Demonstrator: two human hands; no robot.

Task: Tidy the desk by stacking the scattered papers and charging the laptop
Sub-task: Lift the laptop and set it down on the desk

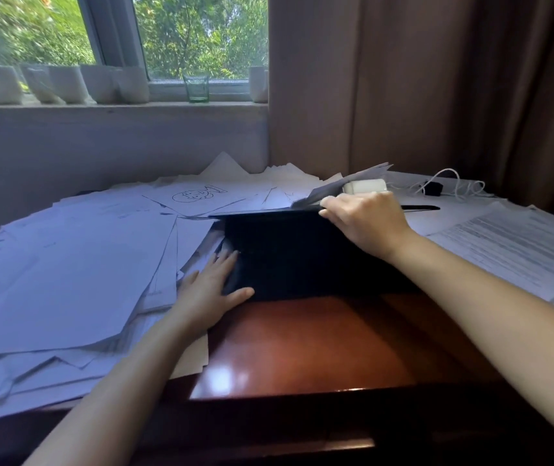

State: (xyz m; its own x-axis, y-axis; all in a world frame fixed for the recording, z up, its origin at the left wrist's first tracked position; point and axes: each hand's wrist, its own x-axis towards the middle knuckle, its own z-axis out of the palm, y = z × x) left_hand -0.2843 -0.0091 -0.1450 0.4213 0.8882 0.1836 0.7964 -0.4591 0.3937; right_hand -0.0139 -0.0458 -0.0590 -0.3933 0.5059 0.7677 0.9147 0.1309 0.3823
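A dark laptop [289, 253] stands tilted up on the wooden desk [302, 348], its far edge raised. My right hand [366, 220] grips that raised top edge, with a sheet of paper [339, 186] lying against it. My left hand [211, 287] rests flat with straight fingers at the laptop's lower left corner, partly on the papers. A big heap of white papers [67, 274] covers the left of the desk; one sheet shows a drawn face [191, 195]. A white charger brick [364, 186] with its white cable [450, 186] lies behind my right hand.
More printed papers [520, 243] lie stacked at the right. A black pen [420, 207] and a small black object [434, 189] sit near the cable. White pots [67, 84] and a green glass [196, 88] line the windowsill; a brown curtain [436, 79] hangs behind.
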